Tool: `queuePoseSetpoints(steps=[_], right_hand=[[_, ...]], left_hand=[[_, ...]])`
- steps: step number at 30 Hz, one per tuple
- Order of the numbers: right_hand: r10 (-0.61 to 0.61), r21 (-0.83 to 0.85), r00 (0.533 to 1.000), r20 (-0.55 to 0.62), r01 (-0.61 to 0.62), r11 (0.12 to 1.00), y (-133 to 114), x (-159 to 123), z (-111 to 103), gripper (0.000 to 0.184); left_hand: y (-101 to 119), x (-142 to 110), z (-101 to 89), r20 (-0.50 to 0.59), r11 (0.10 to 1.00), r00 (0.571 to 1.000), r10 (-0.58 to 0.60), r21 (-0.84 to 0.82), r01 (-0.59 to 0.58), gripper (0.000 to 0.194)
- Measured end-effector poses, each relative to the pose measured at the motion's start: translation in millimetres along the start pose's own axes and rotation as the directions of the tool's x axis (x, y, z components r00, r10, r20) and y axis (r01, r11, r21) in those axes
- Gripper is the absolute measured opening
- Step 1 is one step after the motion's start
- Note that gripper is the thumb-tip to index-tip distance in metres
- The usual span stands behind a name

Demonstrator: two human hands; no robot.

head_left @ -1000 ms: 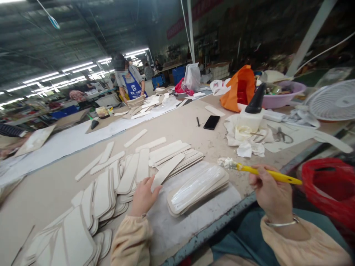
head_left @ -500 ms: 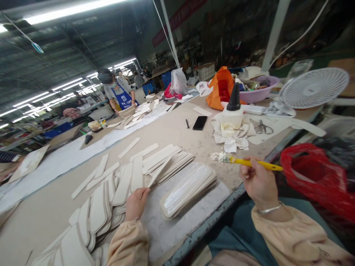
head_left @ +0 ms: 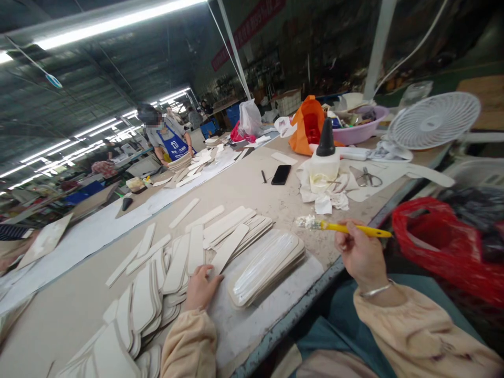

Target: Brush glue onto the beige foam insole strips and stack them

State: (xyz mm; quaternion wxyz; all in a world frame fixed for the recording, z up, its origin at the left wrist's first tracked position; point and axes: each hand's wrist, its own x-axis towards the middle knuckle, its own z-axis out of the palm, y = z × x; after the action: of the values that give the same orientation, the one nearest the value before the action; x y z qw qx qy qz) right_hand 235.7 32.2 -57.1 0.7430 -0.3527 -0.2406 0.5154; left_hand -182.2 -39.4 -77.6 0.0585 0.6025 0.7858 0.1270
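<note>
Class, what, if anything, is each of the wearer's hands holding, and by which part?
The right hand holds the brush by its yellow handle. The left hand is at the near end of a pale strip; whether it grips cannot be told.

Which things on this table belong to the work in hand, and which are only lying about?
Seem part of the job:
brush, in the right hand
pale strip, at the left hand
stack with shiny top
heaped strips
bottle, perhaps

Seem just lying about:
phone
scissors
orange bag
fan

Yellow brush [head_left: 329, 226] is white-tipped, pale strip [head_left: 231, 245] slanting.
</note>
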Motion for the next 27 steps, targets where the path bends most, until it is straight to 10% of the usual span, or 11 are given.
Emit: queuePoseSetpoints(steps=[10,18,27], right_hand=[[0.002,0.013,1.0,0.031,-0.002,1.0,4,1,-5,0.021],[-0.063,-0.082,0.994,0.085,0.07,0.994,11,1,-8,0.026],[-0.078,-0.209,0.914,0.398,0.173,0.963,17,3,37,0.02]], left_hand=[[-1,6,-2.8,-0.036,0.993,0.994,0.104,-0.056,-0.106,0.022],[22,-4,-47.5,-0.331,0.998,0.942,-0.047,-0.063,0.028,0.029],[88,-35,-80.2,-0.085,0.945,0.988,0.13,-0.29,-0.149,0.028]])
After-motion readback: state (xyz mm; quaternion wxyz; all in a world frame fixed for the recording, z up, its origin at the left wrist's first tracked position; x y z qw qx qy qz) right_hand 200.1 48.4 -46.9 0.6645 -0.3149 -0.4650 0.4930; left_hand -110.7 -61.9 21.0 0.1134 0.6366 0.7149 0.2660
